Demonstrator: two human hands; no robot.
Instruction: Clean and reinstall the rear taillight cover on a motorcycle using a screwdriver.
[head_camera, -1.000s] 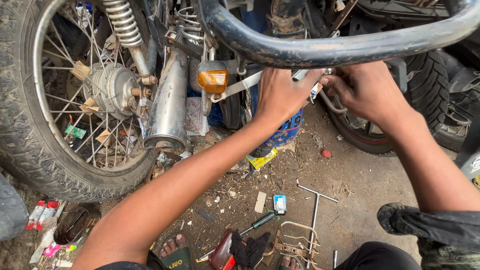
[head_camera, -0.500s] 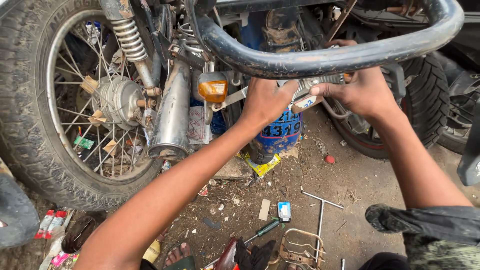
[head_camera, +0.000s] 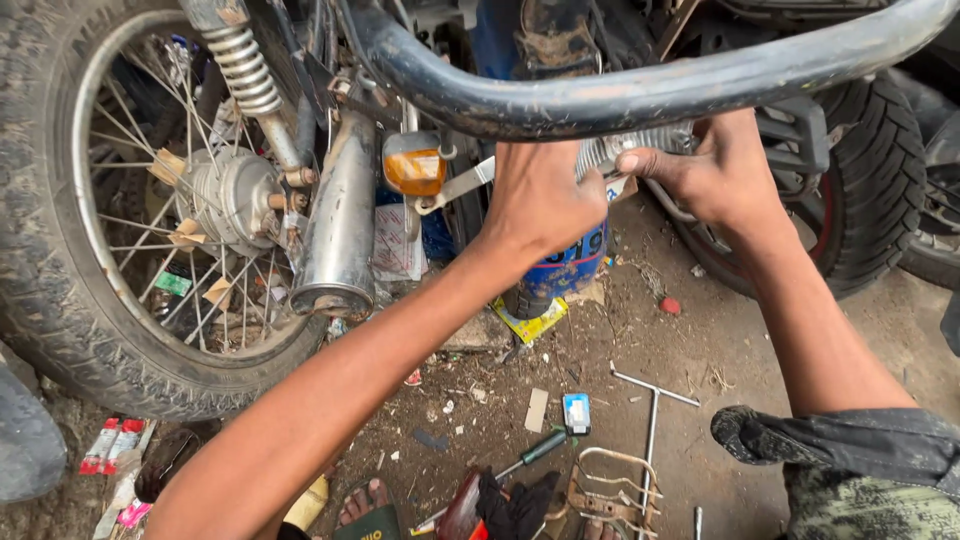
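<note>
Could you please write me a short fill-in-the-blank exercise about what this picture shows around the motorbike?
1. Both hands, the left hand and the right hand, reach under the curved black ____ at the back of the bike.
2. The turn signal beside the left hand has an ____ lens.
3. The exhaust pipe hangs beside the spoked rear ____.
4. A T-shaped metal wrench lies on the ____.

Missing words: bar; orange; wheel; ground
</note>
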